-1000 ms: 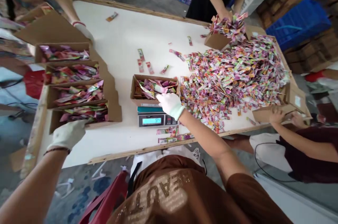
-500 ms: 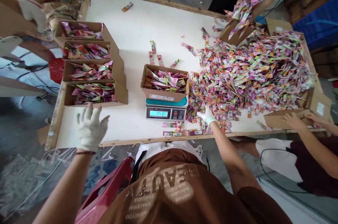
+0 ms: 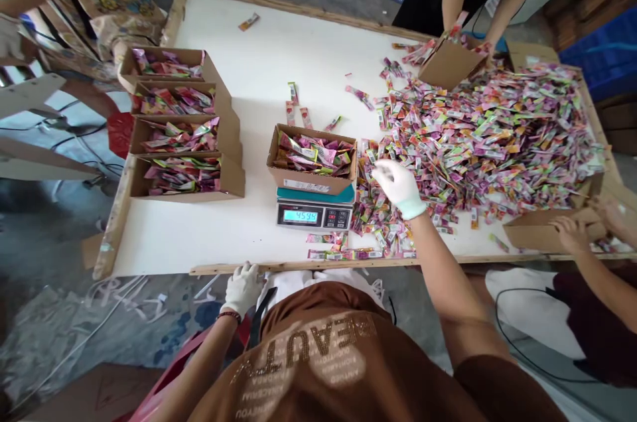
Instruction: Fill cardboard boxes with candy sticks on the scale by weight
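Observation:
My right hand (image 3: 399, 188), in a white glove, hovers over the near left part of a heap of small candy-like sachets (image 3: 462, 143), just right of the scale. Its thumb and fingertips come together; what they hold, if anything, I cannot make out. My left hand (image 3: 243, 288), also gloved, rests on the table's wooden near edge with its fingers laid out and nothing in them. Between the hands, a digital scale (image 3: 314, 215) with a lit display carries an open cardboard box (image 3: 312, 180) full of sachets.
Several filled cardboard boxes (image 3: 232, 173) stand in a column at the table's left. Loose sachets (image 3: 305, 118) lie behind the scale. Co-workers' hands handle a tilted box (image 3: 450, 65) at the far right and another box (image 3: 532, 228) at the near right. A red stool (image 3: 174, 369) stands behind my left arm.
My left hand has moved right and down from beside the filled boxes to the table edge. My right hand has risen from the sachets, farther from me. The far co-worker's sachets have gone down into the box.

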